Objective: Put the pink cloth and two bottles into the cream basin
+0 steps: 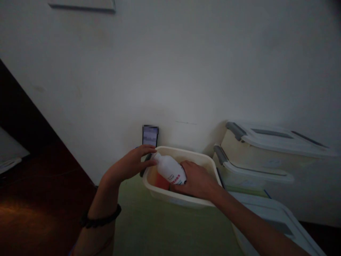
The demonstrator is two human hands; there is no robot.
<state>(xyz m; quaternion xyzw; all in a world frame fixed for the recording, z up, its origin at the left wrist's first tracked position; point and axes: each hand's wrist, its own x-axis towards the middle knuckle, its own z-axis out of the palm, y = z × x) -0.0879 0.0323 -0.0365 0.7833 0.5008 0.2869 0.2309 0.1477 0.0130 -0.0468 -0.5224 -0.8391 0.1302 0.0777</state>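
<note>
A white plastic bottle (168, 168) with a red and white label lies tilted over a cream basin (186, 201) on a pale green surface. My right hand (197, 179) is wrapped round the bottle's lower body. My left hand (131, 163) pinches the bottle's neck and cap end with its fingertips, at the basin's left rim. A black beaded bracelet (99, 219) circles my left wrist. Something orange shows inside the basin under the bottle.
A phone (150, 136) stands propped against the white wall just behind the basin. Stacked white storage boxes with grey handles (261, 153) sit to the right, another lid (279, 217) lower right. Dark wooden floor (39, 199) lies to the left.
</note>
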